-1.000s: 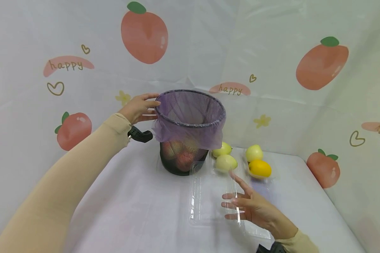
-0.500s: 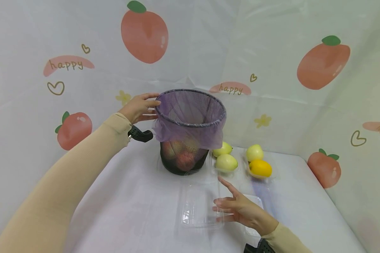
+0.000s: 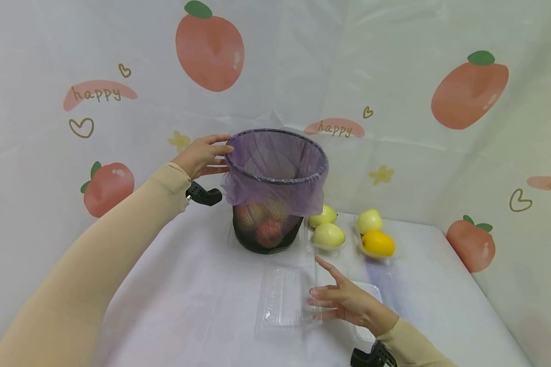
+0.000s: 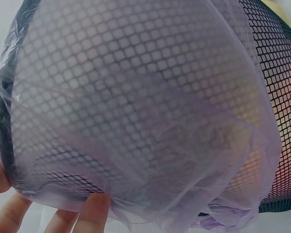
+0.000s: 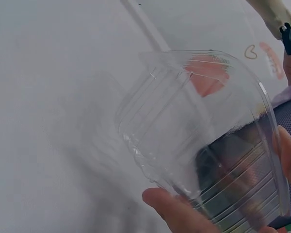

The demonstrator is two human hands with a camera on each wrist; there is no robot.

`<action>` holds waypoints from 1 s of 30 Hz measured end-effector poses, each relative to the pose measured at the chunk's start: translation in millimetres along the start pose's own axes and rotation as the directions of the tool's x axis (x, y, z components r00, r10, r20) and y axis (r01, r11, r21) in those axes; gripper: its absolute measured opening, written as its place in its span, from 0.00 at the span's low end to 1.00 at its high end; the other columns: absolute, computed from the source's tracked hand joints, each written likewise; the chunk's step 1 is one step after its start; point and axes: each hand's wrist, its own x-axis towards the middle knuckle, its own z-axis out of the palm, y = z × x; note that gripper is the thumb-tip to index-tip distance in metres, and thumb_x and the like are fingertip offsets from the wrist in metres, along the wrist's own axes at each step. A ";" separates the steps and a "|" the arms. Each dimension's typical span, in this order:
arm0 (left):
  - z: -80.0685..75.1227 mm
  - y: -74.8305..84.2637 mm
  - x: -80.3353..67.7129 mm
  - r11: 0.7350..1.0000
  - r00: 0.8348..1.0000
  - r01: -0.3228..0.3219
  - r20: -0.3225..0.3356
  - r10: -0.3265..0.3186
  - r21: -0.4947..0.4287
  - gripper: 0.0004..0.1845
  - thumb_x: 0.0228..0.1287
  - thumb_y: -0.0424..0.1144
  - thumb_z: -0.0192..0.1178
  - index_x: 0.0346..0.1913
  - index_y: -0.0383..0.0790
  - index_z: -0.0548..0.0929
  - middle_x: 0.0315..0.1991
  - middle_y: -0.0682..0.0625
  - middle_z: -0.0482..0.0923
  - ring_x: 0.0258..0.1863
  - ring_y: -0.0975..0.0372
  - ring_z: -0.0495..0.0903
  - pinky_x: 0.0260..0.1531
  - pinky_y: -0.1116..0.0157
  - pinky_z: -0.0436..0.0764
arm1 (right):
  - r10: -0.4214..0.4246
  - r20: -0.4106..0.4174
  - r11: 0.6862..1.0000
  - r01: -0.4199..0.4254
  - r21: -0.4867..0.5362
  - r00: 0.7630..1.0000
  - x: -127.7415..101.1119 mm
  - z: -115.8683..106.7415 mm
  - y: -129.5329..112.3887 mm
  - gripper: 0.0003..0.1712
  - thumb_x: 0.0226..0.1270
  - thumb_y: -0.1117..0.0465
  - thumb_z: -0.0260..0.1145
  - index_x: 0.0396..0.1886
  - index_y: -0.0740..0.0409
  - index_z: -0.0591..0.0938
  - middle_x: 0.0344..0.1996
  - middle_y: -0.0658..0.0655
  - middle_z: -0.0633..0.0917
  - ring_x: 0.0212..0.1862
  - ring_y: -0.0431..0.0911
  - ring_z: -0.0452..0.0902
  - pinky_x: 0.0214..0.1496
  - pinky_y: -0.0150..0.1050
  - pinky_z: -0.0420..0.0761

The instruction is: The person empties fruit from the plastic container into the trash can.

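Though see-through, a ribbed rectangular plastic container (image 3: pixel 286 300) between right fingers (image 3: pixel 325 294).

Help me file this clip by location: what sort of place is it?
Probably a makeshift indoor filming corner: a cartoon backdrop printed with "happy" rises behind a white-covered table, where a mesh bin stands beside some fruit.

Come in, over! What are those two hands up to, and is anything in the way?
Left hand touching purple-lined mesh bin near its top. Right hand holding clear container. Possibly in the way: clear plastic piece, partly behind right hand.
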 end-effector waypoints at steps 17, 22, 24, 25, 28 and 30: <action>0.2 -0.1 3.5 1.000 1.000 0.026 -0.016 -0.026 -0.005 0.31 0.74 0.37 0.52 0.76 0.51 0.57 0.68 0.44 0.60 0.56 0.54 0.71 0.63 0.58 0.75 | 0.084 0.048 0.996 -0.085 0.036 0.995 2.9 -7.4 -1.6 0.55 0.70 0.66 0.62 0.78 0.44 0.32 0.61 0.73 0.69 0.57 0.59 0.77 0.51 0.58 0.83; 0.5 0.6 2.4 1.000 1.000 0.024 -0.015 -0.024 -0.013 0.31 0.74 0.37 0.52 0.76 0.51 0.57 0.69 0.43 0.59 0.60 0.52 0.69 0.63 0.57 0.75 | 0.089 0.036 0.995 -0.091 0.032 0.995 4.9 -6.7 -2.2 0.55 0.69 0.68 0.62 0.78 0.45 0.33 0.57 0.69 0.71 0.55 0.57 0.79 0.50 0.57 0.83; 0.4 0.6 2.3 1.000 1.000 0.021 -0.015 -0.022 -0.014 0.31 0.74 0.38 0.52 0.76 0.51 0.58 0.69 0.43 0.59 0.62 0.51 0.68 0.63 0.57 0.75 | 0.091 0.030 0.995 -0.092 0.034 0.995 5.8 -6.6 -2.2 0.54 0.69 0.69 0.61 0.78 0.45 0.34 0.55 0.68 0.71 0.53 0.55 0.80 0.50 0.57 0.84; 0.3 0.5 2.5 1.000 1.000 0.020 -0.015 -0.021 -0.014 0.31 0.74 0.38 0.53 0.76 0.51 0.58 0.68 0.43 0.59 0.63 0.50 0.68 0.63 0.57 0.75 | 0.092 0.026 0.995 -0.093 0.039 0.995 6.3 -6.5 -2.2 0.54 0.69 0.70 0.61 0.78 0.45 0.35 0.54 0.67 0.71 0.52 0.54 0.80 0.49 0.57 0.84; 0.0 -0.1 3.2 1.000 1.000 0.021 -0.018 -0.021 -0.014 0.31 0.73 0.38 0.53 0.75 0.52 0.59 0.66 0.45 0.61 0.63 0.50 0.68 0.63 0.57 0.75 | 0.097 0.021 0.994 -0.098 0.047 0.995 7.7 -6.5 -1.5 0.53 0.69 0.71 0.60 0.79 0.45 0.36 0.52 0.65 0.72 0.48 0.51 0.82 0.48 0.57 0.84; 0.1 0.0 3.1 1.000 1.000 0.023 -0.019 -0.023 -0.016 0.30 0.73 0.38 0.53 0.75 0.52 0.59 0.65 0.45 0.63 0.63 0.50 0.68 0.63 0.57 0.75 | 0.099 0.015 0.994 -0.100 0.047 0.995 8.9 -7.0 -0.5 0.53 0.68 0.72 0.59 0.79 0.46 0.36 0.50 0.63 0.73 0.46 0.49 0.82 0.48 0.56 0.85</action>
